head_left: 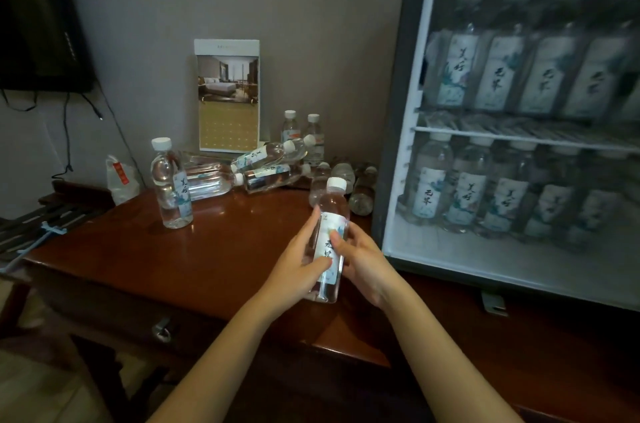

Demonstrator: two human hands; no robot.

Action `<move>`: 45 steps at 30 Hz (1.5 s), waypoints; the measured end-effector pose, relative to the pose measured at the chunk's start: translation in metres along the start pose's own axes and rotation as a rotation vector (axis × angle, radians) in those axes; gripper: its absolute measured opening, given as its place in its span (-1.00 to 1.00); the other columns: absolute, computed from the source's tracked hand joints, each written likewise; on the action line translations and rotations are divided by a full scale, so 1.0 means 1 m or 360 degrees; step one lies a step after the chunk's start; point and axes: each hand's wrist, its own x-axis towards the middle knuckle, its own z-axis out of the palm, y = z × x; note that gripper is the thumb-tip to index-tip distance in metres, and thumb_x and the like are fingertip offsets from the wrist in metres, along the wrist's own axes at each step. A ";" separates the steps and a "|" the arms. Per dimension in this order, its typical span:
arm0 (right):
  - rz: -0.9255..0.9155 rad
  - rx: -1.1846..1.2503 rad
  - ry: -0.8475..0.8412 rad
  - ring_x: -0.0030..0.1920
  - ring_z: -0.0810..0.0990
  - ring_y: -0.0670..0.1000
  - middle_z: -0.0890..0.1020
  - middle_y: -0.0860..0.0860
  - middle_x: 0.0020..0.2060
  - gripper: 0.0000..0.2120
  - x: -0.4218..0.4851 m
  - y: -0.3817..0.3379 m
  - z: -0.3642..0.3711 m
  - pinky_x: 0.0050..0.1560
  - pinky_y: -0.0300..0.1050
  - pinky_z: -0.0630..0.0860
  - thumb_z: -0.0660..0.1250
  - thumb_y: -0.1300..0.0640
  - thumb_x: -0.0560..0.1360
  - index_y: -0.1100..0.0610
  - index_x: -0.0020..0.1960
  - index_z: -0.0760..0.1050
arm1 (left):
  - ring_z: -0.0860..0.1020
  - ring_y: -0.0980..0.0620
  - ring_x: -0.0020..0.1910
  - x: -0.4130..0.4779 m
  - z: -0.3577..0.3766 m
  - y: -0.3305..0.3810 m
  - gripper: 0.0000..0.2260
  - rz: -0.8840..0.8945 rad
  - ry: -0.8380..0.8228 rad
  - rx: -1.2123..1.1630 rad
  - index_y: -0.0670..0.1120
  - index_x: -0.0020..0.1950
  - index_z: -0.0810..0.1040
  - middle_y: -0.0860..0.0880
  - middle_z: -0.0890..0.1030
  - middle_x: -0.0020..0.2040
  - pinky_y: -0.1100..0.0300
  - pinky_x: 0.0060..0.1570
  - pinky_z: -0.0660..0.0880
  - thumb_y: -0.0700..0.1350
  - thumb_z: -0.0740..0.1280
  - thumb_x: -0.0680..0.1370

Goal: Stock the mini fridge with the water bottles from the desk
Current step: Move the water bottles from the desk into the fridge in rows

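Now both hands, left hand [300,261], right hand [360,258], gripping clear ridged plastic bottle [330,225], glossy wooden desk [194,249]

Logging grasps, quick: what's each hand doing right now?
Left hand: holding the water bottle.
Right hand: holding the same water bottle.

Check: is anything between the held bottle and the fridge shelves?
Nothing lies between the clear white-capped water bottle, gripped by the left hand and right hand, and the grey mini fridge. Its hazy front may be a shut glass door; I cannot tell. Labelled bottles line both levels.
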 end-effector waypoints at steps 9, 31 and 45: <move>-0.0355 -0.0462 0.0270 0.14 0.59 0.04 0.58 0.06 0.15 -0.52 -0.080 -0.066 -0.054 0.14 -0.01 0.55 0.32 0.15 0.51 0.03 0.39 0.28 | 0.41 0.17 0.33 0.006 0.082 0.052 -0.13 0.0406 -0.0143 -0.0083 0.55 0.32 0.00 0.17 0.22 0.47 0.19 0.12 0.52 -0.36 0.27 0.48; -0.1464 -0.0959 0.0927 0.06 0.62 0.13 0.60 0.13 0.06 -0.47 -0.350 -0.280 -0.122 0.01 -0.05 0.55 0.29 0.19 0.48 0.17 0.41 0.24 | 0.51 -0.11 0.19 -0.016 0.299 0.305 -0.16 0.1715 -0.0696 -0.0366 0.20 0.42 -0.27 0.34 0.25 0.24 -0.07 0.10 0.53 -0.30 0.29 0.49; -0.1415 -0.0803 0.1143 0.19 0.57 0.00 0.54 0.00 0.24 -0.55 -0.354 -0.307 -0.178 0.13 -0.08 0.55 0.20 0.19 0.56 0.00 0.42 0.24 | 0.36 0.23 0.29 0.018 0.354 0.326 -0.20 0.1641 -0.0775 -0.0124 0.26 0.44 -0.23 0.17 0.29 0.33 0.33 0.25 0.34 -0.12 0.34 0.53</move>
